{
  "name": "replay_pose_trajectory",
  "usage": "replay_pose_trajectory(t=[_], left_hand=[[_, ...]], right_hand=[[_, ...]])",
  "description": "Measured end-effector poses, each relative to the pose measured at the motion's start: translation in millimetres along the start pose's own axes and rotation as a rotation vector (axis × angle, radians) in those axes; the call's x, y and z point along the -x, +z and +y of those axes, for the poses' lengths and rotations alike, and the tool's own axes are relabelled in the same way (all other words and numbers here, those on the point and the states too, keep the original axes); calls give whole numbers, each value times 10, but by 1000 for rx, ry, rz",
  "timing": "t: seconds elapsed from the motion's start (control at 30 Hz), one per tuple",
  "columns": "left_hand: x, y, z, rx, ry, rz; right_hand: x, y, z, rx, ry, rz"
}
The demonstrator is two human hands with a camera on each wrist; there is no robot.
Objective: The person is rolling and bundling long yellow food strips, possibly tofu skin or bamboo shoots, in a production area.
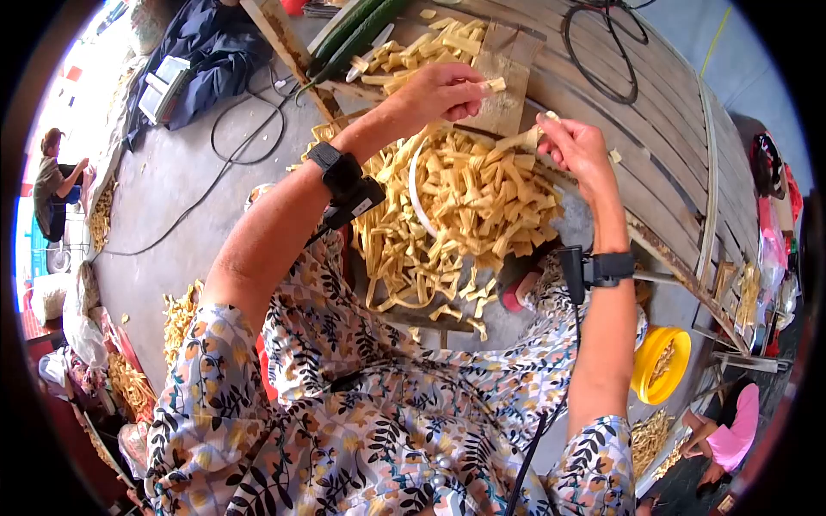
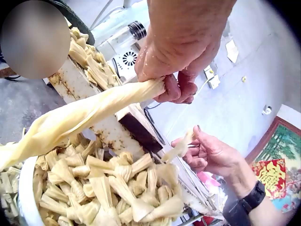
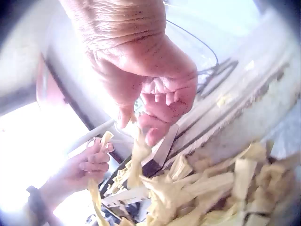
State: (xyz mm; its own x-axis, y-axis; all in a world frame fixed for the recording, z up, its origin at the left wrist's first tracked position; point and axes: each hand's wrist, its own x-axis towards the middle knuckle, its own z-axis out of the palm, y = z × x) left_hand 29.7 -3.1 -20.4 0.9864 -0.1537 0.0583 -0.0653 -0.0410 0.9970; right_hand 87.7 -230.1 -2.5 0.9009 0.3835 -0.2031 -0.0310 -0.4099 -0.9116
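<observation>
My left hand [image 1: 443,90] pinches one end of a long, pale yellow, rolled strip [image 2: 89,106], which slants down over the heap in the left wrist view. To its right, my right hand [image 1: 576,146] grips another pale yellow strip [image 3: 137,155] between thumb and fingers, its lower part hanging down. The hands are apart, both above a heap of knotted pale yellow strips [image 1: 490,198]. A white curved rim [image 1: 419,191] shows among these knots. Just beyond the hands lies a worn wooden board [image 1: 508,73].
More yellow pieces [image 1: 430,52] lie behind the board on the slatted bench [image 1: 654,129]. Long green vegetables [image 1: 357,39] rest at the back left. A black cable [image 1: 632,82] coils on the bench. A yellow bucket [image 1: 645,374] stands at the right; people sit at both sides.
</observation>
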Motion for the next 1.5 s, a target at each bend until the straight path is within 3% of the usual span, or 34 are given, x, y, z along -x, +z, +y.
replay_pose_trajectory(t=[0.1,0.17,0.3,0.33,0.43,0.57,0.6,0.7,0.83,0.87,0.97,1.0,1.1,1.17,1.23,1.3,1.33,1.37,1.43,1.5], left_hand=[[93,137,-5,-72,-2,-32],[130,263,24,-166,-12,-18],[165,479,105,-268,78,-15],[173,462,120,-334,21,-53],[205,327,84,-85,41,-180],[336,199,101,-32,-69,-226],[334,201,61,-55,-91,-161],[356,228,131,-190,35,-44],[384,449,158,-629,289,120],[373,491,112,-654,391,115],[371,601,48,-706,551,98],[384,615,42,-722,582,96],[434,593,25,-618,558,10],[478,545,10,-550,212,-43],[489,419,-19,-346,-20,-120],[482,265,-114,-352,64,-157],[498,221,62,-412,7,-132],[498,172,124,-351,26,-93],[451,85,307,-511,182,-76],[420,22,402,-531,201,-100]], right_hand=[[60,-75,179,80,-124,-36],[152,-105,-42,132,-244,1],[278,128,-140,-117,-71,-237],[230,147,-82,-184,-147,-244],[177,75,-19,-183,-268,-166],[250,97,-33,-117,-409,-118],[255,69,-31,-41,-413,-151],[329,40,-238,-222,-448,-183],[296,16,-277,-100,-226,-118],[251,68,-195,-14,-273,-175],[279,242,-102,111,29,-250],[278,270,-56,100,42,-248],[251,236,41,41,61,-275],[246,167,68,33,-51,-138],[251,45,61,48,-134,-20],[234,-132,29,84,-199,81],[215,-221,69,60,-239,84],[227,-218,62,69,-204,17],[294,-164,19,84,-135,-120],[368,-23,-23,119,-58,-282]])
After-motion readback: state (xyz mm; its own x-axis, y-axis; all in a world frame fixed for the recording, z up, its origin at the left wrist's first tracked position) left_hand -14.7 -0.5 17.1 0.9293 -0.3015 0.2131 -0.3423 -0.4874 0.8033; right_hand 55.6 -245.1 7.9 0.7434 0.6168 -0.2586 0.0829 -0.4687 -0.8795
